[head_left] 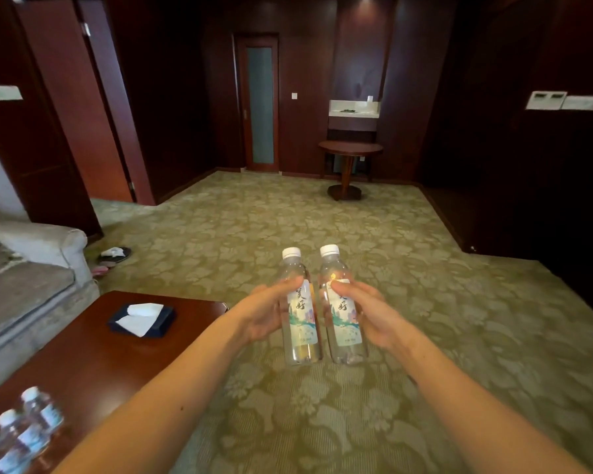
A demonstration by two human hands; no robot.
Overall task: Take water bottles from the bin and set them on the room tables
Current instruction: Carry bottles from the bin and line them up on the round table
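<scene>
I hold two clear water bottles with white caps upright in front of me, side by side above the carpet. My left hand (262,311) grips the left bottle (300,323) around its label. My right hand (368,311) grips the right bottle (344,319) the same way. Three more bottles (21,429) stand on the dark wooden coffee table (93,357) at the lower left, blurred. A small round wooden table (350,148) stands against the far wall. No bin is in view.
A dark tissue box (142,318) lies on the coffee table. A grey sofa (28,275) is on the left, with slippers (113,254) on the floor beside it. Green patterned carpet (288,227) stretches to a door with frosted glass (260,104). Dark wood panelling surrounds the room.
</scene>
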